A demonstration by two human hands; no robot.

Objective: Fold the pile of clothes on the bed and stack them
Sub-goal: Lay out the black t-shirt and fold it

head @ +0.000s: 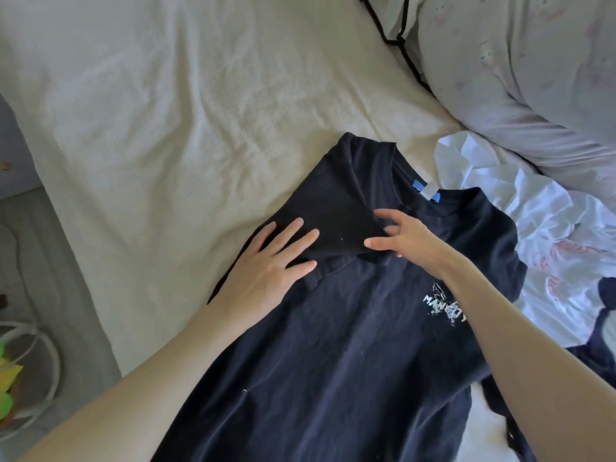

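Right now the dark T-shirt (350,345) lies chest-up on the cream sheet (166,111), its collar toward the pillow and its hem out of view below. Its one sleeve (333,228) is turned in over the chest, just below the collar's blue label (420,191). The left hand (266,265) lies flat with fingers spread, pressing the folded sleeve edge down. The right hand (403,236) is just beside it on the sleeve, fingers loosely bent over the cloth; whether it pinches the fabric or only touches it I cannot tell.

As I judge it, the risk is in the slack cotton: if the left hand lifts before the crease is smoothed, the sleeve may spring back open. A crooked fold could bunch near the collar and leave a lopsided bundle that stacks badly. Beside the shirt's far sleeve lies a crumpled white garment (520,201), touching or nearly touching it, below a pale pillow (533,78); folding that side could drag it along.
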